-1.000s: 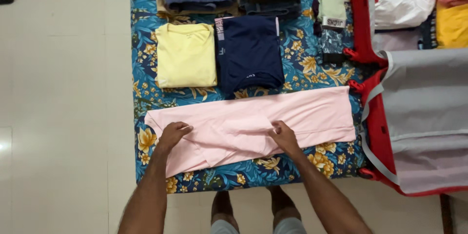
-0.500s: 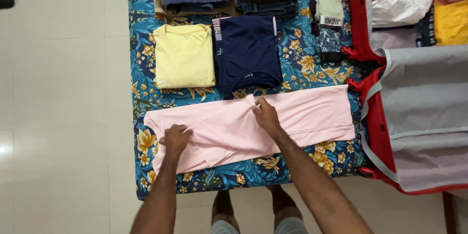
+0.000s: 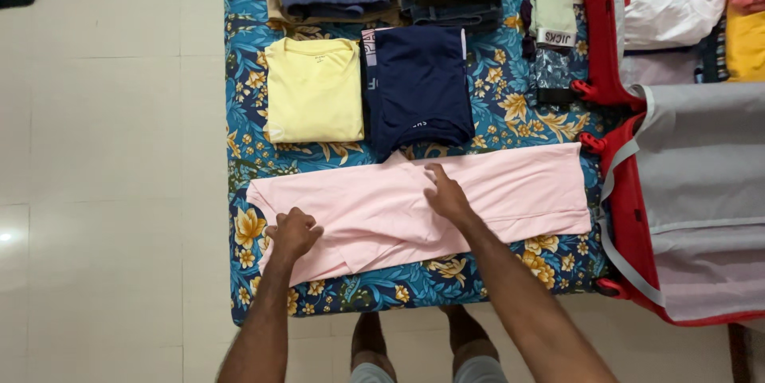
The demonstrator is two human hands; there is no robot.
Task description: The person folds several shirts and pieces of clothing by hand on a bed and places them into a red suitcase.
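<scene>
Left hand (image 3: 293,233) bunched on near-left edge of long pale pink cotton garment (image 3: 510,184) spread across blue floral mattress (image 3: 494,112); right hand (image 3: 446,194) flat, fingers spread, at centre fold. Lengthwise fold judged done, crosswise folds remaining; folded yellow T-shirt (image 3: 315,90) beyond.

Right hand (image 3: 446,194) now flat on the pink garment (image 3: 510,184), fold released

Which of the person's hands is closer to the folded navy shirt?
Right. The right hand lies flat on the pink garment just below the navy shirt; the left hand rests farther down and to the left.
</scene>
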